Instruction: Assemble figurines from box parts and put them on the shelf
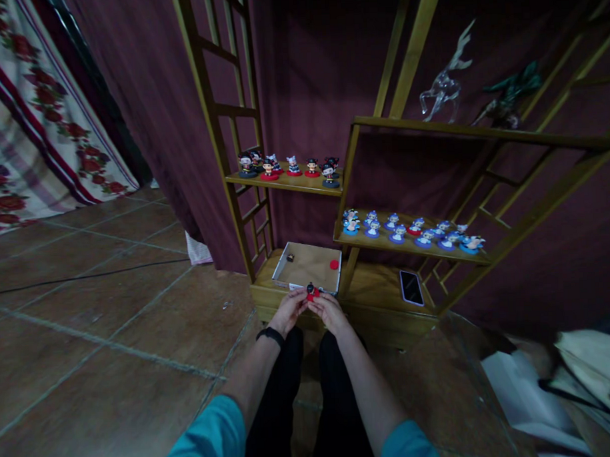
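Between my two hands is a small figurine (311, 291) with black hair and red parts. My left hand (289, 309) grips it from the left, a dark band around that wrist. From the right, the fingers of my right hand (330, 309) close on it as well. Both hands are just in front of a shallow open box (308, 253) on the bottom shelf. Inside the box lie a round red base (334, 264) at the right and a small black piece (290, 258) at the left. The figurine's lower part is partly covered by my fingers.
Several figurines stand on the upper left shelf (283, 181), and several blue and white ones on the middle right shelf (415, 241). A phone (411, 288) lies at lower right. A clear deer ornament (445, 83) stands on top. White bags (525, 387) rest on the floor.
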`<state>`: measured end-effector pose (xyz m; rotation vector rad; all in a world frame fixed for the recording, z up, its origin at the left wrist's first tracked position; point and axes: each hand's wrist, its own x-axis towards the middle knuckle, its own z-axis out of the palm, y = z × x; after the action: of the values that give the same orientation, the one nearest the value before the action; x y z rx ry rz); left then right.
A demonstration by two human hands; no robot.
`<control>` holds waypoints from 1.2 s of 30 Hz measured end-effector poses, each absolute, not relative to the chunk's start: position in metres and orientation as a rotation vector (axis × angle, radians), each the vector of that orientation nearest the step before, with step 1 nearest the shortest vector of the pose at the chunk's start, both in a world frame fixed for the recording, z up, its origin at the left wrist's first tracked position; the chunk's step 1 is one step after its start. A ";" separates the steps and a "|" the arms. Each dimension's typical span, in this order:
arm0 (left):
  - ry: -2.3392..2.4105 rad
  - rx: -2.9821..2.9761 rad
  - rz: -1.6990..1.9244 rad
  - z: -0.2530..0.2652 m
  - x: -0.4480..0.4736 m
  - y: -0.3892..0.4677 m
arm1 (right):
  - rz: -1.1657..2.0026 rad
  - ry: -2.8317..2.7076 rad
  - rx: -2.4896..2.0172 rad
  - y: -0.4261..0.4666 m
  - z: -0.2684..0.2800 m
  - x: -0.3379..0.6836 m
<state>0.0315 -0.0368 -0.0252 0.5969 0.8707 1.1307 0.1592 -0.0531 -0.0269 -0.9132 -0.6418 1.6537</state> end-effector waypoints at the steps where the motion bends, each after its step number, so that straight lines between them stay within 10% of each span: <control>1: 0.866 0.613 1.122 -0.025 0.032 -0.037 | 1.656 -0.648 -0.917 -0.053 -0.027 0.159; 36: 0.865 0.710 1.064 -0.023 0.033 -0.039 | 1.794 -0.588 -0.975 -0.053 -0.029 0.166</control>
<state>0.0329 -0.0393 -0.0233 0.7098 0.8652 1.0639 0.1663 -0.0533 -0.0294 -0.9748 -0.5877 1.7942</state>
